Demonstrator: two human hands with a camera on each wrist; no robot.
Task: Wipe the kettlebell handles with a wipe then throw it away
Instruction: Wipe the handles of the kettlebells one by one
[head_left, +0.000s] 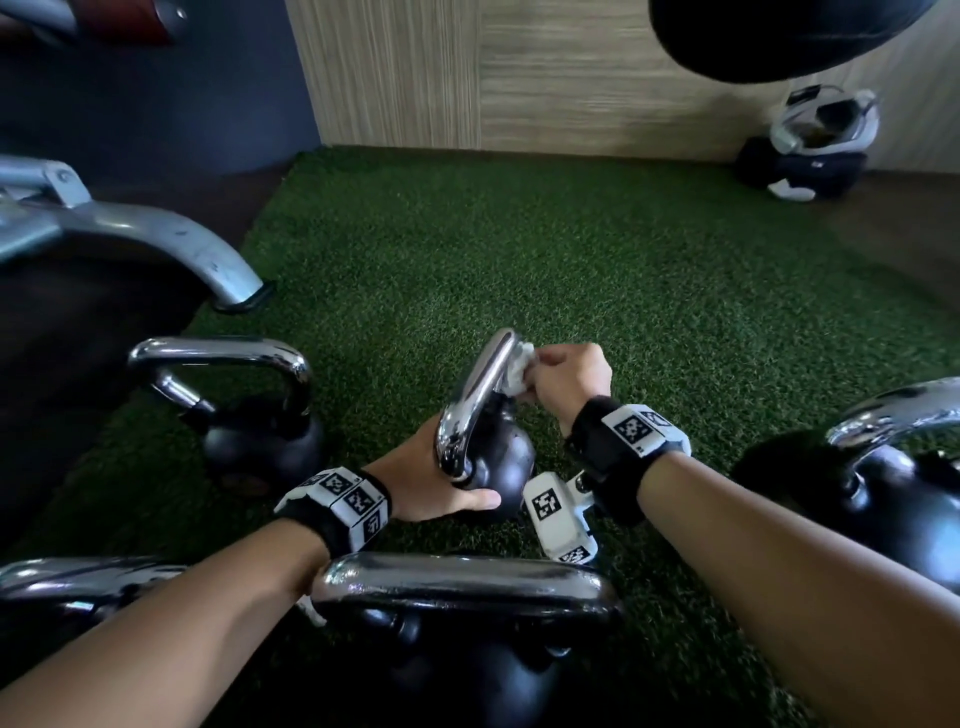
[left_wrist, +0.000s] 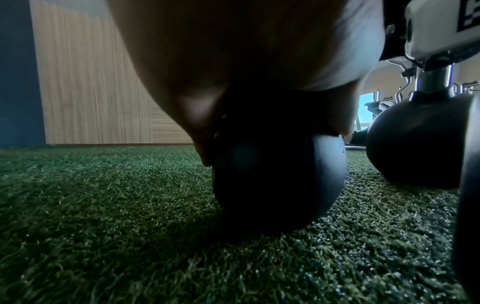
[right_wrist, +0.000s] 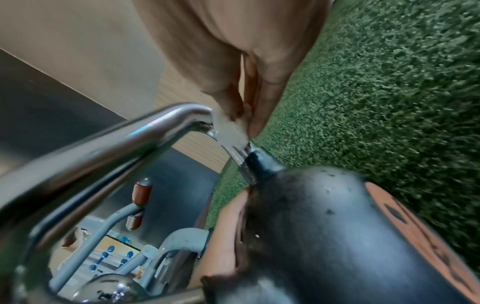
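Nearest the head camera stands a kettlebell (head_left: 467, 623) with its chrome handle crosswise, one of five kettlebells on the green turf (head_left: 571, 249): a second (head_left: 62, 582) shows at the lower left edge, a third (head_left: 249, 410) stands at the left, a fourth (head_left: 883, 478) at the right, and the fifth, the small kettlebell (head_left: 493, 457), sits in the middle between the two hands. The left hand (head_left: 431, 478) cups the black ball of the small kettlebell, thumb laid along its near side and the other fingers wrapped round its far side. The right hand (head_left: 566, 374) has its fingers curled on one white wipe (head_left: 519, 369), pressing it against the upper far side of the chrome handle (head_left: 483, 384). One grey machine leg (head_left: 171, 244) reaches onto the turf at the left. Two white-and-black items (head_left: 810, 145) lie by the wood-panelled wall (head_left: 519, 78).
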